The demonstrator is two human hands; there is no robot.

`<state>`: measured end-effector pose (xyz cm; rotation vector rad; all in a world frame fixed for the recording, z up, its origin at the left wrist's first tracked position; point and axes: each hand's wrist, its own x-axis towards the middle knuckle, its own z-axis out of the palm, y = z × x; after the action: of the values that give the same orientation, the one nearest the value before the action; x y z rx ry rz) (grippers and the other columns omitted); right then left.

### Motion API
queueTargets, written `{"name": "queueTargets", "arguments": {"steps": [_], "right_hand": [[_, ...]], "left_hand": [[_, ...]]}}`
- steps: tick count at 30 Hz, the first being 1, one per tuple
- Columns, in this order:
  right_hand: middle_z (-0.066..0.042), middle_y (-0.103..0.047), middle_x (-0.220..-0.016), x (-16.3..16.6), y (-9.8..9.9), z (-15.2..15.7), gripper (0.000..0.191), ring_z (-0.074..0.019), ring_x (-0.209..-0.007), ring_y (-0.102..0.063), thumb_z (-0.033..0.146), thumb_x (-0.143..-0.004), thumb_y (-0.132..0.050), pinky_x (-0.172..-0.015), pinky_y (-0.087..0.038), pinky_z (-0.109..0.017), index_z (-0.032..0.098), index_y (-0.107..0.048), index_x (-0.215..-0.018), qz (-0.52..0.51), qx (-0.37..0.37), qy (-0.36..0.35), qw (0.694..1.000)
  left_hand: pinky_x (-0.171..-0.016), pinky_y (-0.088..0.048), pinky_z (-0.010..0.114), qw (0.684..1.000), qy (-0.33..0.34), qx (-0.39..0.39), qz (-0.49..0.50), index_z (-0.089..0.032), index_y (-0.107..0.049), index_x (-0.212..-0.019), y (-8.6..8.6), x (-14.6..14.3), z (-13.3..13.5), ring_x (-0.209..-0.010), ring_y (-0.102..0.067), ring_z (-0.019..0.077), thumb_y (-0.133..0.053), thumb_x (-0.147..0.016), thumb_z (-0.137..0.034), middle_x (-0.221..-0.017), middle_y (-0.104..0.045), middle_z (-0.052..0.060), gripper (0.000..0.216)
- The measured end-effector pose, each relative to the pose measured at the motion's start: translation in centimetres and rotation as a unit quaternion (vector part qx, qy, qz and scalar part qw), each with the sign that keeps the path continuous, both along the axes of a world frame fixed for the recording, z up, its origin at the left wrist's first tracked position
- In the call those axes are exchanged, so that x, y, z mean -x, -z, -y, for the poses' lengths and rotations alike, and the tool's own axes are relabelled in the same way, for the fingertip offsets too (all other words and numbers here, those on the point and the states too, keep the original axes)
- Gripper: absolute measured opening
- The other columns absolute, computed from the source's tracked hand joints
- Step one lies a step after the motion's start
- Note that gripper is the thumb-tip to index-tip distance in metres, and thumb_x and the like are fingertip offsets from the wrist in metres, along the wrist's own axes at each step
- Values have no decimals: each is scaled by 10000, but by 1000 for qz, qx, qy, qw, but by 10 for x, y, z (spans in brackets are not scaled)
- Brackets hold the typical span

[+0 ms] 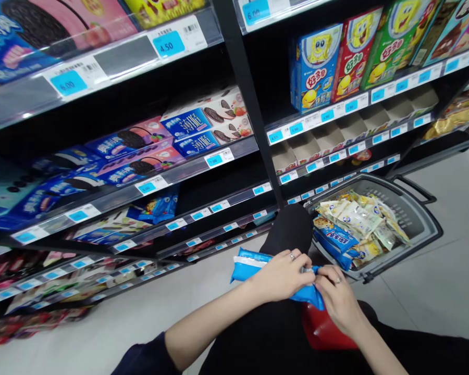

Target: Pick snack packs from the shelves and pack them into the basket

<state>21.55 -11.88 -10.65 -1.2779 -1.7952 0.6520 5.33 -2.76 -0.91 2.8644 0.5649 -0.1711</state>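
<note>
A long blue snack packet lies across my lap, its white-striped back seam turned up. My left hand reaches over its middle with the fingers curled down on the wrapper. At the packet's right end, my right hand pinches the wrapper close beside the left fingertips. Part of the packet is hidden under the left hand. Just past my hands stands a grey shopping basket, holding several pale snack bags and a blue cookie packet.
Shelves to the left carry boxes of sandwich cookies and white-and-blue biscuit boxes. Cartoon snack boxes stand on the right shelf above a row of cardboard trays. A red object sits below my hands.
</note>
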Motion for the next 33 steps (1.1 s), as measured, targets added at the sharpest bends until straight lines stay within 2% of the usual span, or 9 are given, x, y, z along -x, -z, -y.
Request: {"name": "queueTargets", "arguments": {"steps": [6, 9, 14, 17, 19, 22, 24, 28, 33], "right_hand": [[-57, -463, -941, 9, 2, 0, 239, -205, -937, -500, 276, -920, -370, -799, -441, -347, 217, -532, -755, -139, 129, 86, 978], [-41, -454, -877, 13, 7, -2, 277, -195, -866, -504, 360, -913, -381, -746, -447, -320, 213, -511, -718, -197, 179, 108, 958], [-24, -461, -789, 15, 18, -8, 327, -170, -743, -492, 438, -882, -424, -661, -429, -281, 204, -470, -658, -254, 202, 131, 937], [1, -428, -710, 14, 26, -10, 372, -152, -670, -460, 447, -858, -470, -640, -407, -276, 206, -393, -585, -266, 199, 140, 933], [10, -418, -680, 14, 33, -10, 394, -147, -652, -447, 463, -838, -498, -621, -396, -269, 207, -371, -567, -289, 215, 133, 923], [22, -416, -652, 15, 41, -9, 387, -134, -620, -434, 482, -821, -520, -577, -378, -252, 204, -390, -585, -344, 271, 102, 893], [33, -411, -629, 15, 44, -9, 382, -122, -585, -420, 496, -803, -539, -545, -365, -241, 202, -408, -599, -373, 303, 92, 872], [49, -383, -576, 15, 45, -9, 430, -104, -527, -381, 549, -747, -581, -491, -339, -226, 202, -394, -575, -394, 331, 104, 851], [60, -364, -551, 16, 43, -8, 440, -96, -503, -357, 569, -714, -610, -465, -322, -219, 202, -403, -586, -424, 352, 106, 828]], "left_hand": [[-787, -378, 311, 996, -73, 54, 15, -175, -584, -837, -3, -6, -7, -891, -419, 181, -446, -894, -340, -987, -510, 49, 222], [-790, -373, 298, 984, -136, 106, 35, -173, -602, -757, 0, -6, -10, -904, -414, 177, -516, -858, -362, -988, -518, 42, 230], [-778, -358, 290, 952, -259, 156, 44, -165, -595, -617, 8, 3, -17, -863, -455, 163, -588, -794, -449, -933, -546, 13, 335], [-765, -344, 294, 951, -268, 153, 26, -165, -588, -611, 10, 14, -22, -810, -491, 149, -569, -803, -464, -885, -570, 1, 355], [-756, -343, 284, 953, -249, 169, 27, -165, -580, -608, 10, 23, -25, -792, -509, 142, -570, -803, -462, -870, -589, -3, 355], [-787, -350, 269, 954, -209, 212, 48, -170, -579, -640, 7, 43, -32, -844, -530, 150, -610, -771, -461, -899, -614, 2, 321], [-806, -361, 273, 946, -219, 234, 59, -182, -594, -729, 5, 59, -38, -869, -541, 165, -642, -742, -460, -901, -629, 9, 282], [-780, -409, 272, 893, -295, 328, 96, -195, -615, -900, 3, 97, -47, -866, -572, 184, -661, -729, -425, -927, -645, 38, 291], [-805, -432, 304, 782, -377, 460, 185, -169, -654, -919, 17, 134, -39, -911, -587, 217, -723, -673, -366, -978, -651, 88, 324]]}}
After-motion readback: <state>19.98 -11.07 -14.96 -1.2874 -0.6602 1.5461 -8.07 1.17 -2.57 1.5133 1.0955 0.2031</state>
